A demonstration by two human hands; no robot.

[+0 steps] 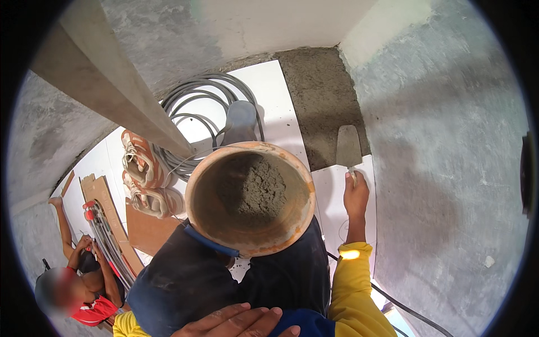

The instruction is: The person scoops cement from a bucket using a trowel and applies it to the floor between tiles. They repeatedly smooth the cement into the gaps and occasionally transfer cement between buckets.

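My right hand (356, 196) grips the handle of a trowel (348, 147). The flat metal blade points away from me, over the near right edge of a grey mortar bed (317, 92) beside the wall. My left hand (238, 323) is at the lower edge, near my lap, fingers stretched out and holding nothing; part of it is cut off. Between the hands, in front of my knees, stands a round, mortar-stained bucket (297, 216) with a heap of wet grey mortar (263, 188) inside. The bucket's wire handle with a blue grip (210, 241) hangs down on the near side.
White floor tiles (275, 95) border the mortar bed. A coiled grey hose (182, 90), a grey cylindrical object (240, 121), and a pair of shoes (147, 168) lie beyond and left. A slanting post (112, 73), a tile cutter (106, 236) and a seated person (84, 286) are left. A wall (432, 146) rises right.
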